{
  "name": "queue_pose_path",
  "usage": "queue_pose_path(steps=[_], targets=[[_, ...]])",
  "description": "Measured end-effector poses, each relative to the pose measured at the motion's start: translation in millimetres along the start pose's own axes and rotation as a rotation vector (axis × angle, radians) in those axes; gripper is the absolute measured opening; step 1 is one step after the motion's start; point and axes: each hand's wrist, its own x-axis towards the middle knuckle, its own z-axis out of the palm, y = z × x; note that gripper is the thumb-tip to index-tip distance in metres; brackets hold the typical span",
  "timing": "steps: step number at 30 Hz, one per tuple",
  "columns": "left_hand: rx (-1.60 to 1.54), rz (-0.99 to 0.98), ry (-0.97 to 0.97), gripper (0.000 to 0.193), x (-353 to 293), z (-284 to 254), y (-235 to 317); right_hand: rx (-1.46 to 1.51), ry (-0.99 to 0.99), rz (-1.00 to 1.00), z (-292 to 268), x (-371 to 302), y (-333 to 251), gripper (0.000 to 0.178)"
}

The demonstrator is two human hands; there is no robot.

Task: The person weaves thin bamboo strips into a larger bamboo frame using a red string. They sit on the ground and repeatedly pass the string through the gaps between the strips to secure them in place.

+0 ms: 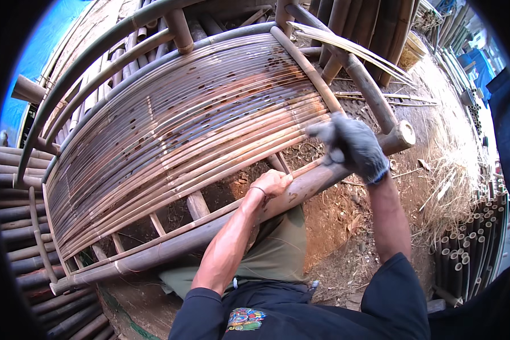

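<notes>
A bamboo bench with a slatted seat [209, 107] lies in front of me, its slats running lengthwise and marked with dark spots. Along its near side runs a thick round bamboo pole [317, 184]. My left hand [271, 184] is bare and closed around a thin bamboo slat [307, 169] just above that pole. Between this slat and the other seat slats a gap shows cross-pieces and the ground. My right hand [354, 144], in a grey glove, is over the right end of the pole near the slat ends. Its fingers are blurred by motion.
Split bamboo strips [357, 51] rest across the bench's right armrest [371, 93]. Stacked bamboo poles [25, 215] lie at the left, with more cut poles [464, 255] at the right. Pale shavings [445, 192] cover the ground there. A blue tarp [51, 42] hangs at upper left.
</notes>
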Motion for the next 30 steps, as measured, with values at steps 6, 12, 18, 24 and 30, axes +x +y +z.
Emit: queue_pose_path(steps=[6, 12, 18, 24, 30], targets=[[-0.047, -0.060, 0.172, 0.040, -7, 8, -1, -1.427, -0.451, -0.301, 31, -21, 108, 0.023], [-0.162, 0.039, 0.220, 0.028, -11, 1, -4, -0.897, -0.019, -0.802, 117, -51, 110, 0.023], [-0.144, -0.044, 0.269, 0.028, -18, 0, 10, -0.772, -0.139, -0.556, 86, -65, 118, 0.011], [-0.211, 0.011, 0.307, 0.028, -31, -5, 15, -0.649, -0.193, -0.395, 65, -73, 149, 0.008], [0.199, 0.325, 0.690, 0.057, -74, 5, 15, 0.678, 0.159, 0.138, 57, -91, 227, 0.025]])
